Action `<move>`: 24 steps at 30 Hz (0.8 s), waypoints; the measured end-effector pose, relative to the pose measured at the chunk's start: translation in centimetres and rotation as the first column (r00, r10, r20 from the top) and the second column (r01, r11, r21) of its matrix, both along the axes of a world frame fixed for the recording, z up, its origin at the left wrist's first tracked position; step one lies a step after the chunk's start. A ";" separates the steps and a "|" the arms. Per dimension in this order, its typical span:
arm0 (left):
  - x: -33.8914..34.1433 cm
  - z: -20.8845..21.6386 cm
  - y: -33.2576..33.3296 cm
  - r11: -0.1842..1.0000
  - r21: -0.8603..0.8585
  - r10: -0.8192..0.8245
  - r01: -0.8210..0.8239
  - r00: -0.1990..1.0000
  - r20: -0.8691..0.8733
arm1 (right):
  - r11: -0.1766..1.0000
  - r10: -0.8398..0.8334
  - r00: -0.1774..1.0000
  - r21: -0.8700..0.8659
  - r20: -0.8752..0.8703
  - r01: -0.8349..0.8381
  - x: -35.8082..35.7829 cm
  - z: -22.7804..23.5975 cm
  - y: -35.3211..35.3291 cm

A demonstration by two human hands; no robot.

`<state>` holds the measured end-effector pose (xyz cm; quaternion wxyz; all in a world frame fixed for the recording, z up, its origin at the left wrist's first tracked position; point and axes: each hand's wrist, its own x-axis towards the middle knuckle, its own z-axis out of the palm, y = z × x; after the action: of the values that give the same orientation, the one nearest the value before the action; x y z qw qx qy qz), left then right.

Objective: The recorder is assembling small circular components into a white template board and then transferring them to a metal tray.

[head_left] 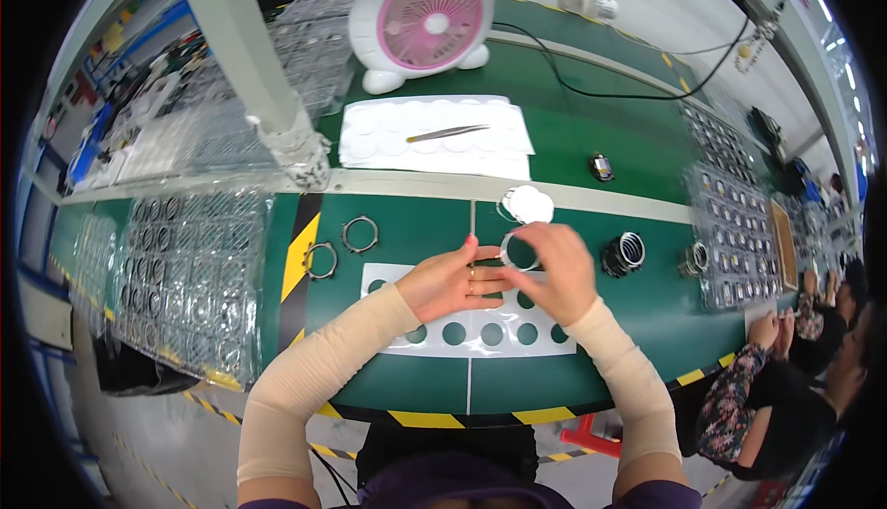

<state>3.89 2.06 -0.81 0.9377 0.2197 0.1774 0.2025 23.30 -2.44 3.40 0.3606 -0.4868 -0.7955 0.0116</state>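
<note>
A: Quick, grip state?
B: Right hand [564,273] pinches a thin ring [504,249] between thumb and fingers. Left hand [453,283] has fingers spread, thumb raised, no firm grip visible. Whether its fingertips touch the ring, can't tell.

A: Where's the ring, exactly?
B: Between the hands, above the far edge of a white perforated sheet [472,333] on the bench.

A: Progress?
B: Mid-piece, I'd judge: this ring is in hand, not set down. Two similar pieces, an upper loose ring [346,235] and a lower loose ring [309,262], lie to the left, touched by neither hand. Done or waiting, can't tell. The sheet's visible holes show green through, so those spots look used up. Total count left: not shown.

A: Surface?
B: Green bench [388,389], striped yellow-black edge. White discs [531,204] just beyond the hands, black ring stack [617,257] to the right. Clear trays of round parts: left tray [194,278], right tray [735,236]. Behind the pale rail, tweezers [448,133] on white sheets [370,139].

A: Room?
B: Pink-and-white fan [434,19] at the back, pale post [231,38] at left, white wall behind. Co-workers at far right; one flowered sleeve [725,407] reaches the bench edge. Grey floor, red stool [587,437] partly visible below.
</note>
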 end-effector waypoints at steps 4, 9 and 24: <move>0.0 0.8 0.0 0.999 0.036 -0.038 0.041 0.997 -0.072 | 0.875 -0.452 0.892 0.193 0.004 0.443 5.0 2.2 -3.5; 0.6 0.9 0.1 0.994 0.093 -0.053 0.061 0.995 -0.079 | 0.766 -0.641 0.759 0.157 0.111 0.624 9.1 0.0 -4.0; -0.2 -0.8 -0.1 0.982 0.150 -0.112 0.114 0.993 -0.020 | 0.860 -0.065 0.834 -0.455 -0.547 -0.232 -3.7 -3.7 1.7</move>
<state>3.74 1.99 -1.61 0.9274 0.3008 0.1540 0.1606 19.62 -0.74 -0.32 0.4310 -0.5033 -0.6496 0.3728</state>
